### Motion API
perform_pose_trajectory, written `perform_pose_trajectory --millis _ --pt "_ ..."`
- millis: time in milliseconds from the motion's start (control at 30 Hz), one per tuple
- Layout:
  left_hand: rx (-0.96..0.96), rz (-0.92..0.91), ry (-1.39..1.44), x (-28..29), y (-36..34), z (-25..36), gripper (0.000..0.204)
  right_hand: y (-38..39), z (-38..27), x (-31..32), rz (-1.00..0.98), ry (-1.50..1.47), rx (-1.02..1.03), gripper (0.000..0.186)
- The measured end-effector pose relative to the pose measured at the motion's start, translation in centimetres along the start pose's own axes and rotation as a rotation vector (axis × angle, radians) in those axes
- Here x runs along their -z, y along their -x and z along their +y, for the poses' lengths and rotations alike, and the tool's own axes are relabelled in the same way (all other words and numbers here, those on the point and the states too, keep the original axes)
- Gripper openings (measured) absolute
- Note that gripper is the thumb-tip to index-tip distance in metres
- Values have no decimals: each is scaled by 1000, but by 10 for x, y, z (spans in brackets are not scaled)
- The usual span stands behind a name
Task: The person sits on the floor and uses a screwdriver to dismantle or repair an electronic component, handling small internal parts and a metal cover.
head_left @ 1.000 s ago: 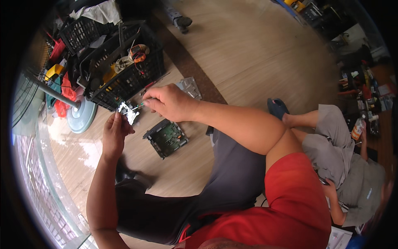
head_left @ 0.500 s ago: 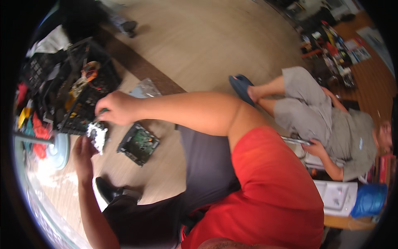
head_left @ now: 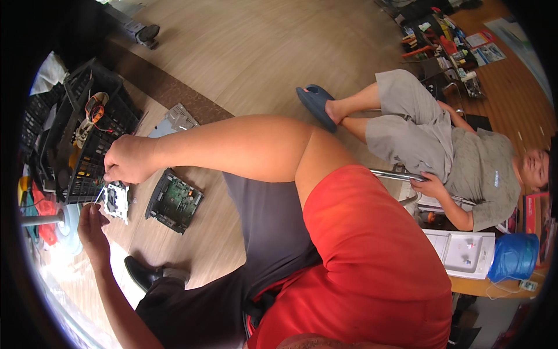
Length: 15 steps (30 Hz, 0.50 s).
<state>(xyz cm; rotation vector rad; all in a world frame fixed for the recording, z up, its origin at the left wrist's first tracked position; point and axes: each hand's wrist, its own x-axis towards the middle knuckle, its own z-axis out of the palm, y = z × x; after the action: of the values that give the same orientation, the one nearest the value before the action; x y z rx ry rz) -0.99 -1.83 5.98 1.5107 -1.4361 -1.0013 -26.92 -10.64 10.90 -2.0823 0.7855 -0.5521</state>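
Pale wood-look floor [head_left: 250, 64] crossed by a dark brown strip [head_left: 168, 87]; brown workbench [head_left: 503, 87] along the right, with small tools and parts heaped at its far end. Wearer in a red shirt [head_left: 378, 250] and dark trousers [head_left: 264, 218], working low on the left side. Right hand [head_left: 131, 160] stretched across, fingers closed round a thin tool [head_left: 100, 194], its slim shaft slanting down and left toward the other hand. Left hand [head_left: 94, 230] raised, fingers bent inward near the end of that shaft; cannot tell whether they pinch it or anything else. Pale metal frame [head_left: 117, 203] just to the right of the left fingertips and below the right hand; contact with either hand unclear. Right of it, on the floor, an open black unit [head_left: 176, 200] with a green circuit board showing inside. Flat metal plate [head_left: 177, 116], perforated at one end, lies on the floor beyond the right forearm. Black lattice crate [head_left: 87, 174] just beyond the right hand, cables and parts piled in it. Far side: a seated co-worker [head_left: 485, 166] in grey clothes, blue sandal [head_left: 319, 107] on one foot, one hand on a metal bar [head_left: 398, 174]. Blue water jug [head_left: 514, 256] beside a white panel [head_left: 465, 253], lower right.
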Motion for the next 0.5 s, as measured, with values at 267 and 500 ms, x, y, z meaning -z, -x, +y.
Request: perform_pose_trajectory --millis 267,500 --pt "-14 16 -77 -6 2 7 13 2 8 4 58 89 134 24" --pt "-103 70 -171 -5 14 31 12 3 -3 1 -18 87 98 25"
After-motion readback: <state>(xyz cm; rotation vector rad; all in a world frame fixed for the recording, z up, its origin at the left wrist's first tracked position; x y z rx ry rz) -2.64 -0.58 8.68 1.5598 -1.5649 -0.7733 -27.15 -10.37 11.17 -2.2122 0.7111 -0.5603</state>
